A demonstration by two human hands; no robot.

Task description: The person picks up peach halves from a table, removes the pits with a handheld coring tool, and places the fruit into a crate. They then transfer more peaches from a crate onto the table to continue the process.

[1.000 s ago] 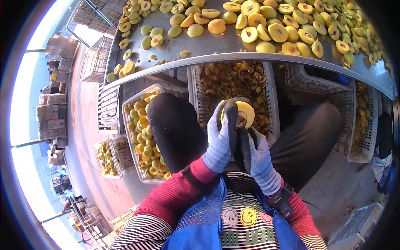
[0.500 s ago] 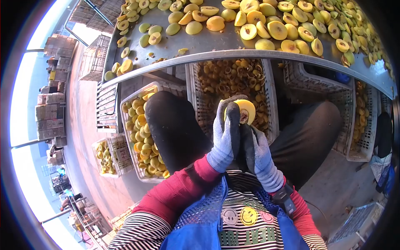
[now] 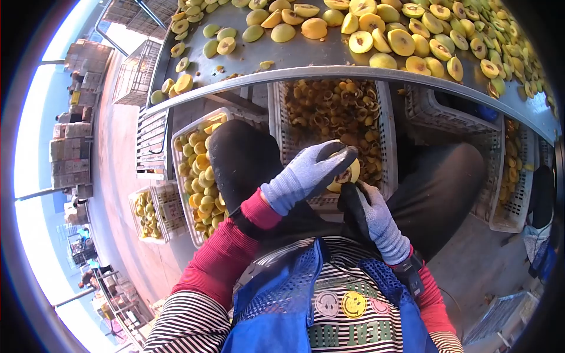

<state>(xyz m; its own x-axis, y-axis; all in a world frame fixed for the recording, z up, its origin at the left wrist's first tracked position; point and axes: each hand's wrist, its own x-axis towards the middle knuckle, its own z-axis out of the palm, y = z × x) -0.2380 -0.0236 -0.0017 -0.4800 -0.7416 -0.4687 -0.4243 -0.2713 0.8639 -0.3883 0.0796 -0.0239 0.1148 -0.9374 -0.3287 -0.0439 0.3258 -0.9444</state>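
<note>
A yellow peach half (image 3: 355,169), its brown pit hollow showing, is held over the crate between my knees. My right hand (image 3: 376,217), in a grey-blue glove with dark fingers, grips it from below. My left hand (image 3: 309,170), gloved alike, reaches across from the left with its fingers closed together over the fruit's cut face. Whatever those fingers may hold is hidden. Beneath lies a crate (image 3: 385,135) of brownish peach scraps (image 3: 329,109).
A metal table (image 3: 247,62) with many peach halves (image 3: 401,42) curves across ahead. By my left knee stands a crate (image 3: 178,170) of yellow halves, with a smaller crate (image 3: 168,215) beyond. Another crate (image 3: 512,217) is at right. Stacked crates (image 3: 70,156) line the far left.
My left hand has turned from upright beside the peach half to reaching across its face, the wrist swinging left. The fruit has dropped slightly nearer me, still in my right hand.
</note>
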